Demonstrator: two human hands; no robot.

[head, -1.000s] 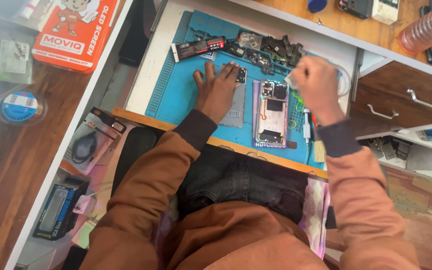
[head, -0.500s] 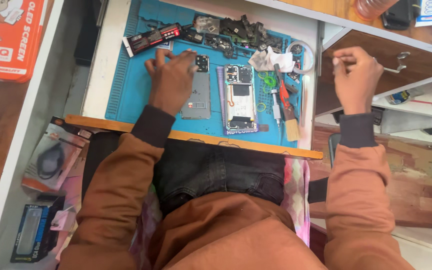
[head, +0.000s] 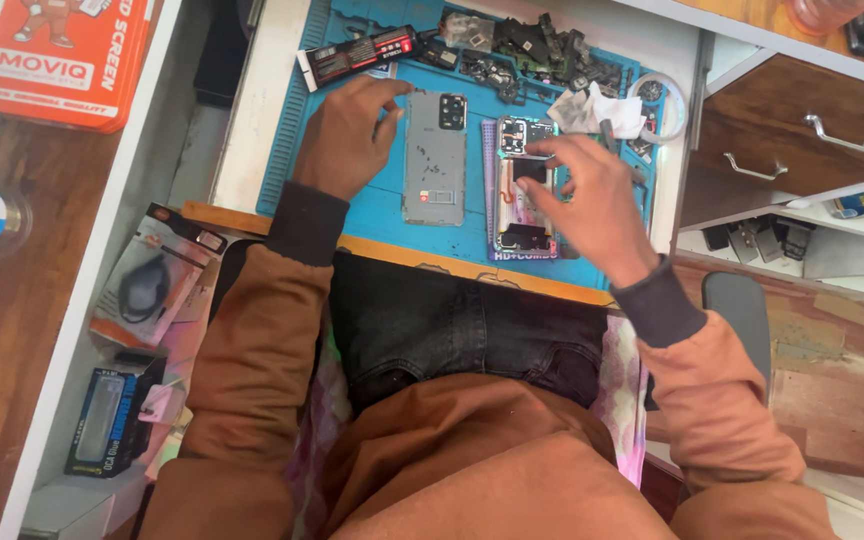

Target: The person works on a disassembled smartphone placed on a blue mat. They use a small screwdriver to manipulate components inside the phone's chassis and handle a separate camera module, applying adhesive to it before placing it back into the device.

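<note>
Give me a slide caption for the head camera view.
Right hand over opened phone, left hand beside grey back cover on blue mat.

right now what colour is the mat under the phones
Blue work mat, clearest in the head view.

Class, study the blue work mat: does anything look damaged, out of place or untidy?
Yes. The opened phone under the right hand lies with its insides bared, and its grey back cover lies apart beside the left hand. Loose parts are heaped along the mat's far edge, beside a crumpled tissue.
</note>
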